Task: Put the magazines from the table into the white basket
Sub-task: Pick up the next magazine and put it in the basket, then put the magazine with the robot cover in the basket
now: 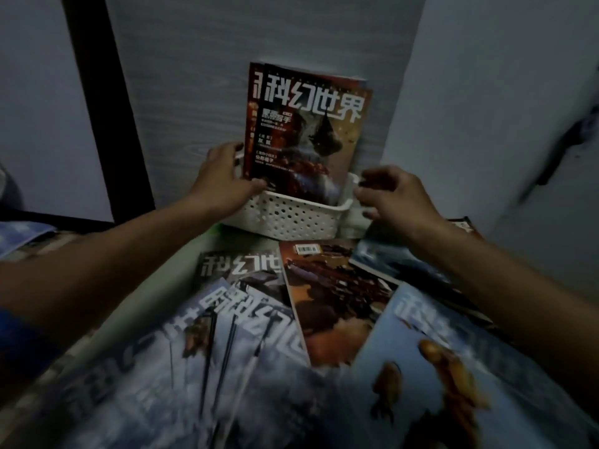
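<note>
Left hand (223, 171) grips the upright dark-covered magazines (308, 131) standing in the white perforated plastic basket (291, 218); right hand (393, 196), loosely curled, holds nothing.

A grey wood-grain panel (227, 37) stands upright at the back, with a dark vertical post (97, 92) to its left and plain pale walls (486, 92) on either side.

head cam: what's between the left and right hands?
Head view: the white basket with upright magazines in it, between left hand and right hand.
</note>
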Demonstrator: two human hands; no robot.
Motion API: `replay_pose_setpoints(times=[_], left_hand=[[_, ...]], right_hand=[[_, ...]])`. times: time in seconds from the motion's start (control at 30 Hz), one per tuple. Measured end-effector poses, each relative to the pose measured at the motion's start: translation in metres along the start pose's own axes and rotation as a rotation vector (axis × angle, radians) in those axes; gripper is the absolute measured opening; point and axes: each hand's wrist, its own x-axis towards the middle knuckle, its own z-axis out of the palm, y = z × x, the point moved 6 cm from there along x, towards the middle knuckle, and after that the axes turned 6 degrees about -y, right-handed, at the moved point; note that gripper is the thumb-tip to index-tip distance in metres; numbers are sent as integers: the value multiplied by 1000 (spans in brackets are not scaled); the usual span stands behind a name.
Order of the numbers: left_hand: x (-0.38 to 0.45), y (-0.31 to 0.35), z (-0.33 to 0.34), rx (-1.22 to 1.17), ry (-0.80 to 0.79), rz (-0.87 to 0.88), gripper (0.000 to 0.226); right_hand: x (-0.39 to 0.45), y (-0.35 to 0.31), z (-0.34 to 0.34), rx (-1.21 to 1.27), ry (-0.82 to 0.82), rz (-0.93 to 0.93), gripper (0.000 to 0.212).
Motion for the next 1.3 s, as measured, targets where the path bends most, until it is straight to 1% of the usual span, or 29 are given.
replay_pose_setpoints(times=[0.03, 0.07, 0.1, 0.13, 0.17, 0.2, 0.23, 0.27, 0.3, 0.33, 0.37, 0.4, 0.43, 0.5, 0.53, 0.57, 0.63, 0.67, 0.73, 0.77, 0.8, 0.83, 0.87, 0.9, 0.93, 1.0, 1.07, 1.17, 1.3], left_hand=[[-21, 10, 1, 44, 36, 51, 58], [-44, 22, 5, 96, 37, 111, 43], [-66, 32, 13, 147, -23, 164, 27], [-91, 43, 24, 189, -137, 192, 15], [-115, 51, 37, 234, -280, 199, 5], [-139, 60, 49, 274, -412, 198, 12], [-161, 67, 58, 311, -522, 198, 24], [-179, 73, 65, 340, -593, 195, 34], [-193, 80, 69, 355, -634, 180, 41], [-204, 85, 72, 340, -665, 143, 46], [-211, 89, 75, 292, -687, 82, 49], [-215, 91, 77, 210, -693, 6, 47], [-216, 92, 80, 107, -685, -82, 38], [-222, 95, 90, -139, -664, -271, 13], [-226, 96, 95, -235, -653, -331, 6], [-231, 99, 98, -268, -652, -337, 6], [-236, 107, 100, -230, -621, -250, 13], [-236, 114, 96, -238, -566, -180, 16], [-231, 132, 82, -376, -433, -39, 20], [-228, 142, 73, -475, -372, 24, 22], [-223, 151, 63, -568, -320, 86, 22], [-219, 160, 53, -651, -282, 138, 22], [-214, 168, 42, -720, -255, 184, 21], [-208, 176, 31, -766, -238, 232, 20], [-202, 181, 21, -782, -226, 276, 19], [-187, 183, 2, -742, -198, 329, 18], [-175, 169, -9, -648, -142, 298, 18], [-167, 129, -3, -571, -125, 174, 23], [-175, 67, 15, -440, -187, -54, 28]], right_hand=[[-21, 2, -12, -101, -25, -40, 29], [-45, 4, -25, -233, -40, -99, 21], [-69, 5, -34, -385, -59, -156, 11], [-93, 6, -44, -522, -75, -188, 16], [-114, 8, -56, -625, -93, -171, 33], [-131, 12, -68, -704, -125, -104, 50], [-147, 17, -81, -790, -171, -9, 64], [-161, 25, -91, -878, -243, 102, 72], [-177, 34, -100, -947, -331, 221, 73], [-193, 43, -107, -982, -409, 322, 69], [-206, 48, -110, -991, -464, 381, 63], [-216, 51, -111, -979, -480, 391, 58], [-222, 51, -110, -961, -465, 376, 55], [-231, 47, -110, -942, -408, 353, 53], [-235, 45, -110, -933, -392, 355, 51], [-239, 44, -110, -909, -383, 366, 47], [-245, 45, -112, -823, -320, 389, 42], [-247, 43, -115, -777, -251, 386, 43], [-249, 31, -125, -641, -32, 302, 53], [-248, 22, -129, -484, 72, 251, 56], [-246, 12, -131, -264, 135, 215, 57], [-242, 3, -131, -34, 150, 189, 52], [-235, -7, -127, 138, 125, 154, 43], [-227, -18, -124, 230, 85, 110, 31], [-220, -29, -121, 281, 58, 65, 20], [-207, -47, -116, 315, 75, -28, 7], [-198, -53, -107, 254, 112, -75, 8], [-189, -39, -79, 143, 81, -61, 13], [-179, -23, -55, 61, 55, -76, 7]])
